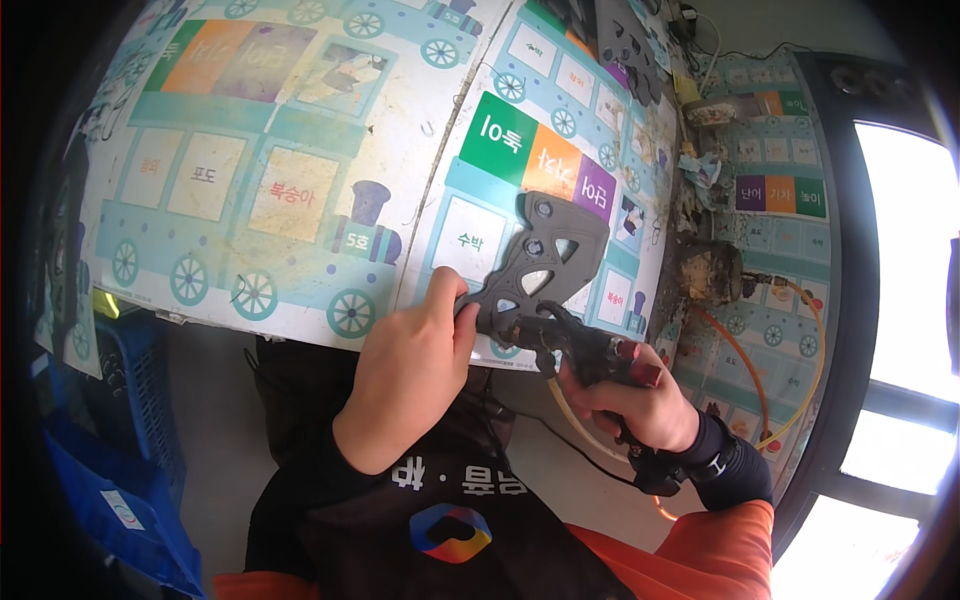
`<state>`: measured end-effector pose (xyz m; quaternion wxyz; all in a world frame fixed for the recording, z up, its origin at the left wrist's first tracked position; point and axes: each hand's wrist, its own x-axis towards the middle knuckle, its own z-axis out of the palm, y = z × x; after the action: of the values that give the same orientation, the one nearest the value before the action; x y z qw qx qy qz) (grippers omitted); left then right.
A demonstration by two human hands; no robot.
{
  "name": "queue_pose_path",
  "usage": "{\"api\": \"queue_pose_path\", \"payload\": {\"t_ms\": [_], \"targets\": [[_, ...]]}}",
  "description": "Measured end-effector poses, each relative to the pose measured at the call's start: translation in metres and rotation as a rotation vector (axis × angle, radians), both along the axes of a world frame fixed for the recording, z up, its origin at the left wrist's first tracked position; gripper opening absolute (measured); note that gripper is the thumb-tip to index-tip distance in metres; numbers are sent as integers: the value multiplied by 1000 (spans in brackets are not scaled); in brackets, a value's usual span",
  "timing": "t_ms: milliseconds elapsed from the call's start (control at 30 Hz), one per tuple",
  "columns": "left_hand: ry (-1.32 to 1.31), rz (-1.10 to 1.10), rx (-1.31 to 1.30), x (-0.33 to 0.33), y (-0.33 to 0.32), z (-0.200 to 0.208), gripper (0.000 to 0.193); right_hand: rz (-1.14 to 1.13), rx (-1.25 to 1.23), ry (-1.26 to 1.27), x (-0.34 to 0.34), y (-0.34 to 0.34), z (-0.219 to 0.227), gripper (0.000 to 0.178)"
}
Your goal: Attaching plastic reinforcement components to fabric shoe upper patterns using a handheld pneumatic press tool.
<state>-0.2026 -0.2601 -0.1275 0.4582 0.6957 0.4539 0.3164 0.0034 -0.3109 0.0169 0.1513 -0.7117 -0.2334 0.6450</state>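
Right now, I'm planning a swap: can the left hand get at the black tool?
Probably not: though near the black tool, the left hand holds the gray part, and the right hand grips the tool.

The left forearm (308,480), dark-sleeved, rises from the lower edge and slants up to the right. The left hand (412,355) shows its back to the camera, thumb and index finger brought together in a pinch at the far end. The right forearm (730,465) comes in from the lower right, angled up and leftward. The right hand (638,400) is curled in a closed grip, partly hidden. Both hands sit in front of the torso, apart from each other.
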Motion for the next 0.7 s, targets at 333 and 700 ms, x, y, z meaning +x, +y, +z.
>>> {"api": "queue_pose_path", "payload": {"t_ms": [333,700], "targets": [[11,2,-30,1,-1,0,21,6,5,1,1,1,0,27],[51,-25,-18,1,0,1,18,-48,7,-55,11,-7,1,29]]}}
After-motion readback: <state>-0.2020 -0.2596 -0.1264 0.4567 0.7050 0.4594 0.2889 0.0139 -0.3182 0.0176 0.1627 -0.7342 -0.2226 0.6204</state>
